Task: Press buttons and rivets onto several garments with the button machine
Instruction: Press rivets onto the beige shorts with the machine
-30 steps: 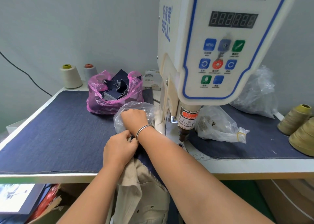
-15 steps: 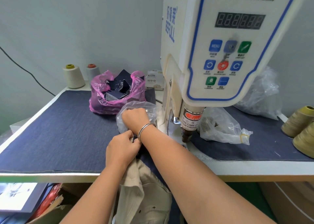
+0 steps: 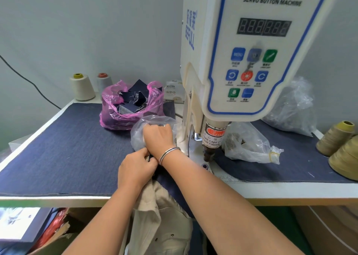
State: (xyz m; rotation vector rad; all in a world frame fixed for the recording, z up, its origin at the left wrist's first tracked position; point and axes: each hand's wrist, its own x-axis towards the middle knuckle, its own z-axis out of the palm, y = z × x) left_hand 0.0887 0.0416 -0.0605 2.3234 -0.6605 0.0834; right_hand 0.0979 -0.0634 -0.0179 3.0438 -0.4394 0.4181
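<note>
The white servo button machine (image 3: 251,61) stands at the right of the table, its press head (image 3: 210,150) low over the base. My right hand (image 3: 157,136), with a silver bangle on the wrist, reaches into a clear plastic bag (image 3: 139,131) just left of the machine; its fingertips are hidden inside the bag. My left hand (image 3: 135,167) grips the edge of a beige garment (image 3: 155,216) that hangs off the table's front edge, over a dark blue piece.
A pink bag (image 3: 124,115) of dark fabric pieces sits behind the clear one. Another clear bag (image 3: 249,144) of small metal parts lies right of the press head. Thread cones stand at back left (image 3: 82,87) and far right (image 3: 335,138). Denim cloth (image 3: 58,148) covers the table.
Both hands stay almost where they were; the right hand remains in the clear bag. The camera has shifted slightly, nothing else visibly moved.
</note>
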